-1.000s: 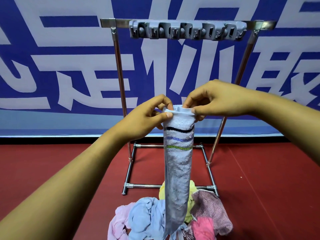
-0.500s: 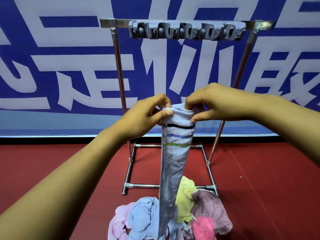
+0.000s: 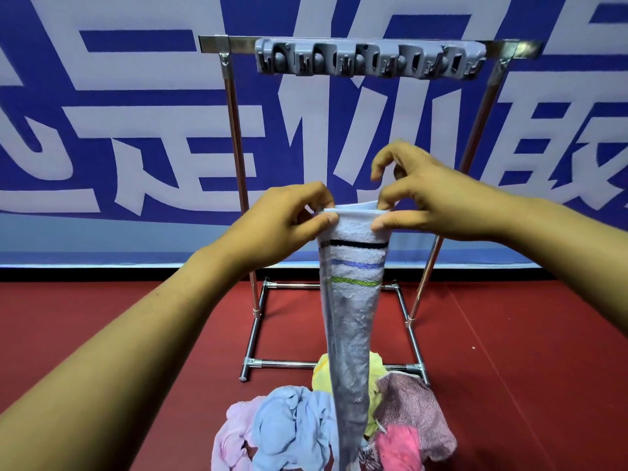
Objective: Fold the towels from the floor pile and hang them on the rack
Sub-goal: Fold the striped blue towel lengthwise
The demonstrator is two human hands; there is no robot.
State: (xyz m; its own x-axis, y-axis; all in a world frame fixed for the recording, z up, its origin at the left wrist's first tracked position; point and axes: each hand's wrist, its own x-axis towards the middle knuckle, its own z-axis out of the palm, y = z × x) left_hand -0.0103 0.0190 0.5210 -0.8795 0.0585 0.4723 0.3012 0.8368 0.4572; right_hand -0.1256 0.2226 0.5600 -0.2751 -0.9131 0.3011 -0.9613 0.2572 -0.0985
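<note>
A pale blue towel (image 3: 350, 321) with black, blue and green stripes hangs lengthwise in front of me, folded narrow. My left hand (image 3: 289, 222) pinches its top left corner between thumb and fingers. My right hand (image 3: 418, 198) pinches the top right edge with thumb and middle fingers, its index finger lifted above. The towel's lower end reaches down to the floor pile (image 3: 306, 426) of pink, light blue, yellow and mauve towels. Behind stands the metal rack (image 3: 234, 130), with a grey clip holder (image 3: 367, 59) on its top bar.
A blue banner (image 3: 102, 130) with large white characters covers the wall behind the rack. The floor (image 3: 526, 368) is dark red. The rack's base frame (image 3: 282, 363) lies on the floor just behind the pile.
The towel's top edge has been spread a little wider between my hands. My right index finger has lifted off the towel, and the hanging part has swung slightly.
</note>
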